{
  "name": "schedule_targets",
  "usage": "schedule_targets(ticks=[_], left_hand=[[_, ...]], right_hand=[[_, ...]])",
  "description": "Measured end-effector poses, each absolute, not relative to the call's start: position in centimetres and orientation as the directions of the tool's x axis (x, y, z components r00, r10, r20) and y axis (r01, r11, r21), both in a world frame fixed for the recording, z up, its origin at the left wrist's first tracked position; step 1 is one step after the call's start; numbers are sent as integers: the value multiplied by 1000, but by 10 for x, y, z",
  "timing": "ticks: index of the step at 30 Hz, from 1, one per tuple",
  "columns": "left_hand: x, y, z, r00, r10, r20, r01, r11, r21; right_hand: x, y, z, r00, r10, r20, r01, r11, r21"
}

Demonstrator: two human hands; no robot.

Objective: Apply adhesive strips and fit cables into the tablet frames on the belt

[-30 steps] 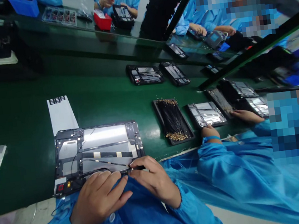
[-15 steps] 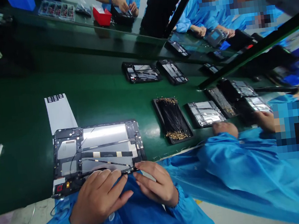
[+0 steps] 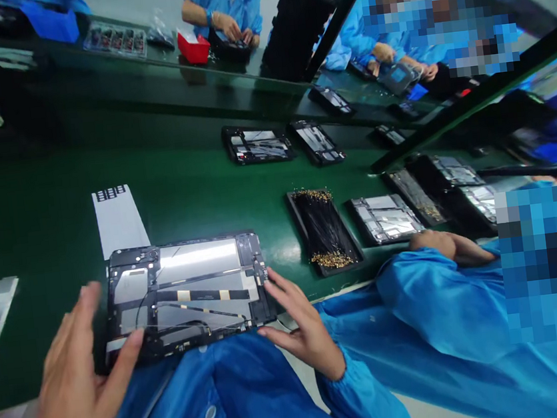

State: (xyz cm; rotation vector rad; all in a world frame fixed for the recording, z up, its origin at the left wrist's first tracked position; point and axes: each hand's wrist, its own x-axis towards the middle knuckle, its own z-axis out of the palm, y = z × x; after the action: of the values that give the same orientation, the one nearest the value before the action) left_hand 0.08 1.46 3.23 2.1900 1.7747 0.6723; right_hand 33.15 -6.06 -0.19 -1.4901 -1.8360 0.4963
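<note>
An opened tablet [image 3: 199, 262], its black frame, silver plates and flat ribbon cables exposed, lies face up at the table's front edge. My left hand [image 3: 76, 373] is open at its left side, fingers spread and slightly blurred, the thumb over the lower left corner. On the opposite side my right hand [image 3: 304, 320] grips the tablet's right end, fingertips at the side edge and thumb at the lower corner. A thin black wire [image 3: 141, 308] curves across the left part of the tablet. Behind it lies a white strip [image 3: 121, 220] with black marks at the far end.
A black tray [image 3: 357, 257] of black cables with gold ends stands to the right, beside another opened tablet [image 3: 385, 217]. Two more tablets [image 3: 258, 145] lie farther back. A co-worker's sleeve [image 3: 418, 287] is close on the right. A raised glass shelf [image 3: 167, 71] runs behind.
My left hand has left the tablet's lower edge and opened out at its left side. My right hand has shifted from the lower edge to the right end.
</note>
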Motion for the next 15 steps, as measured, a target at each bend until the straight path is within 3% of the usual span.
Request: schedule_targets(ticks=[3,10,15], left_hand=[[-12,13,30,155,979,132,825,-202,528],[-12,54,65,184,959,217,688,-283,668],[14,164,57,166,986,2,459,-79,885]], right_hand=[[329,-64,-7,-69,942,327,688,283,-669],[344,-24,22,-53,899,434,667,355,-655],[372,92,-3,-27,897,440,608,364,-705]])
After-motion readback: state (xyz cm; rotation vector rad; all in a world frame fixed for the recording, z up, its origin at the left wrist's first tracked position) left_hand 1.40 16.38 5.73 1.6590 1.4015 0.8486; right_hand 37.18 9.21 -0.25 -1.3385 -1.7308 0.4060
